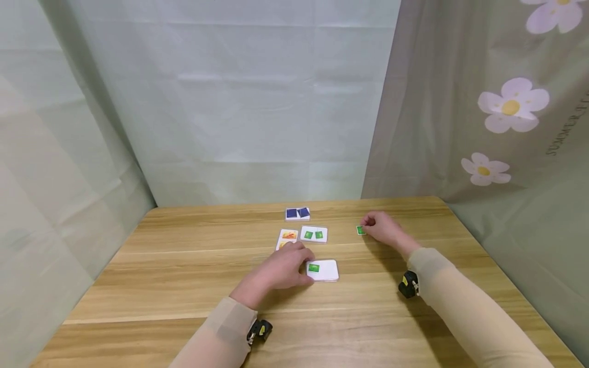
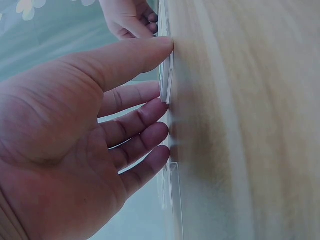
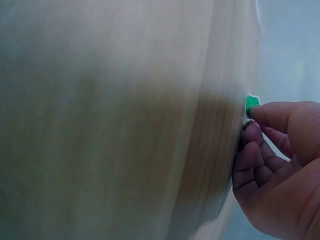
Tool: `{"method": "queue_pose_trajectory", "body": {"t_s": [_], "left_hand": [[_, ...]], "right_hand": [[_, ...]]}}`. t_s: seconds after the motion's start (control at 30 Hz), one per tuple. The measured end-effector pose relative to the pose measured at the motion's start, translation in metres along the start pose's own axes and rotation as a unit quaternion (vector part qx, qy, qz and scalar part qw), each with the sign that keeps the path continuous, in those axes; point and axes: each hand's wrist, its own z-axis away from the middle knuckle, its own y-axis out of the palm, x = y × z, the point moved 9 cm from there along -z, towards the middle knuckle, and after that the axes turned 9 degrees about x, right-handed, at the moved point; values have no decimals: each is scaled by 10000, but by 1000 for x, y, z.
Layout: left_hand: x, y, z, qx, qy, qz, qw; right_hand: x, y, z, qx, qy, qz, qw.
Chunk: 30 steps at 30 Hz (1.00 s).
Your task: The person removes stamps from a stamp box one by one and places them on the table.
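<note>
My left hand (image 1: 288, 267) holds a rounded white card (image 1: 329, 271) by its left end, thumb on the near edge and fingers at the far one. A small green square (image 1: 314, 268) lies on that card's left half. In the left wrist view the card is edge-on, between thumb and fingertips (image 2: 161, 131). Over to the right, my right hand (image 1: 383, 228) pinches a small green card (image 1: 361, 230) by its right side. The right wrist view shows the green card (image 3: 252, 102) under the thumb, low over the wooden table, other fingers curled.
Behind the left hand lie a white card with two green squares (image 1: 314, 234) and one with orange-yellow pictures (image 1: 287, 236), partly hidden by the hand. Farther back is a card with two dark blue squares (image 1: 297, 213). Curtains (image 1: 257, 102) enclose the wooden table (image 1: 193, 271).
</note>
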Motion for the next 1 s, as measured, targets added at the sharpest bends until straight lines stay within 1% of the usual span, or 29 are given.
{"method": "queue_pose_trajectory", "body": {"t_s": [0.17,0.5,0.63,0.83,1.0], "left_hand": [[1,0,-1,-3,-13,-5,10000],[2,2,-4,-29,21,-22,10000],[1,2,-6,-13,-9,-39,10000],[0,2,-7,21,-38,-15,10000],[-1,3,-7,12,-29,-11,10000]], "right_hand": [[0,-1,0,-52,93,312,9995],[-1,0,0,-72,182,411,9990],[-4,0,-1,-58,219,300,9993],[-12,-4,2,-121,320,-248,9991],[-8,-6,6,-168,220,-284,9992]]}}
